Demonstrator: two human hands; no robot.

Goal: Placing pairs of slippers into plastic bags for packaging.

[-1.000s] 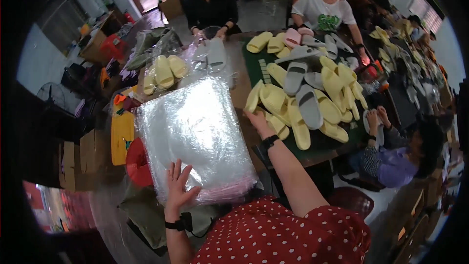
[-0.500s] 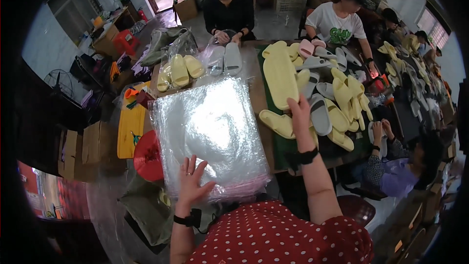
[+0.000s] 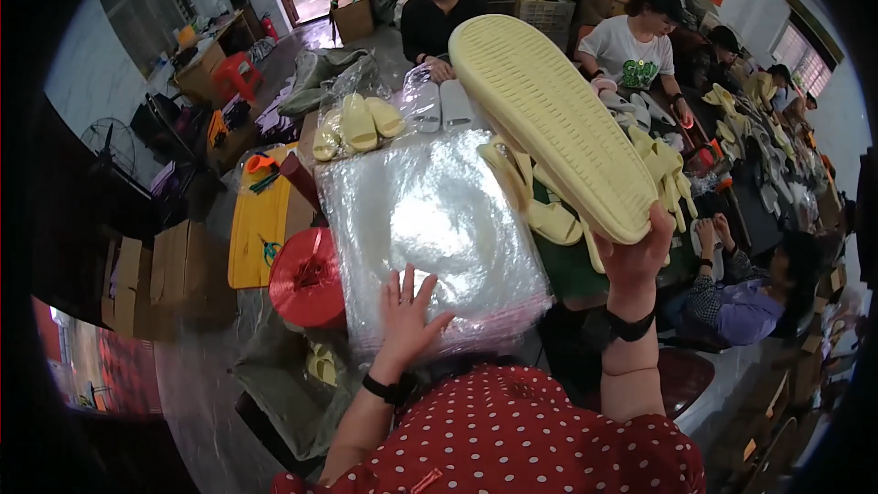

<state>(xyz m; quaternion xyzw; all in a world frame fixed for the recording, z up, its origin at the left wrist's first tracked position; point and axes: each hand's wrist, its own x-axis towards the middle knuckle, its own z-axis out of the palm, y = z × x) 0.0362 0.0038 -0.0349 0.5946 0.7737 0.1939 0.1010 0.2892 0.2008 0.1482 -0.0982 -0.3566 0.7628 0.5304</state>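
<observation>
A yellow slide sandal [image 3: 558, 119] is raised above the table, its ribbed sole facing me. My right hand [image 3: 637, 252] grips it at its near end, fingers partly hidden behind it. My left hand [image 3: 408, 316], fingers spread, lies on the near part of a stack of shiny clear plastic bags [image 3: 393, 178]. On the table behind the raised sandal is a pile of yellow and grey sandals, partly covered by it; one yellow sandal [image 3: 554, 222] shows near its edge.
Bagged yellow sandals [image 3: 358, 123] and grey sandals [image 3: 455, 104] lie beyond the bags. A red twine roll [image 3: 306, 279] and a yellow board [image 3: 251, 242] with scissors [image 3: 269, 251] are at left. Co-workers sit across the table and at right. A green sack [image 3: 283, 384] stands lower left.
My right hand has lifted the yellow sandal off the pile toward me, showing its sole. My left hand has come down onto the bags. The view has shifted slightly.
</observation>
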